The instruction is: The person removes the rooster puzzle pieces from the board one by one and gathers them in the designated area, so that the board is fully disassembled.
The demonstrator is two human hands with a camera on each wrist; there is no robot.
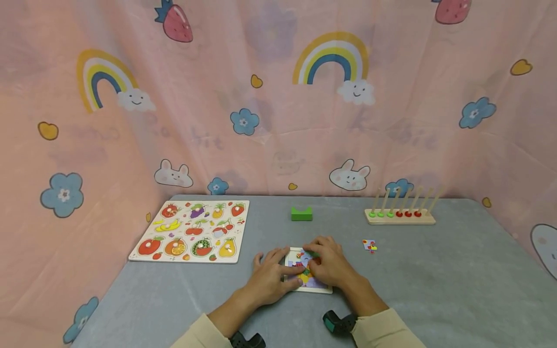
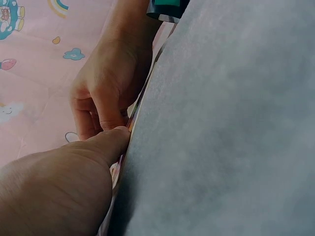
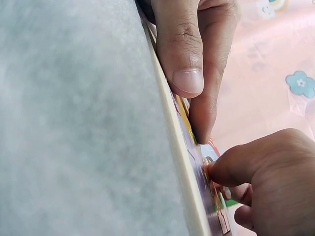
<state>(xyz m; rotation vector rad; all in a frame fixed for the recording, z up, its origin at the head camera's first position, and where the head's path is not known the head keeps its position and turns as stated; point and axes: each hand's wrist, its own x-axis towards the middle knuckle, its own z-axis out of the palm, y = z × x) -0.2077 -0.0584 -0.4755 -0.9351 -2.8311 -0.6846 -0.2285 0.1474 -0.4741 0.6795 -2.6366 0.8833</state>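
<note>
A small jigsaw puzzle in a pale wooden frame (image 1: 311,290) lies on the grey table near its front, with purple, yellow and red picture parts showing. My left hand (image 1: 271,280) rests over its left side, thumb and index finger extended onto the picture. At the upper right of the puzzle, my right hand (image 1: 331,263) pinches a puzzle piece (image 3: 226,193) between thumb and curled fingers, low over the board. Most of that piece is hidden by the fingers. A loose puzzle piece (image 1: 370,245) lies on the table right of the right hand.
A fruit knob board (image 1: 243,232) lies at the left. Behind the puzzle stands a green notched block (image 1: 301,214). A wooden peg rack (image 1: 400,220) with green and red beads is at the back right. A patterned pink curtain (image 1: 278,150) hangs behind the table.
</note>
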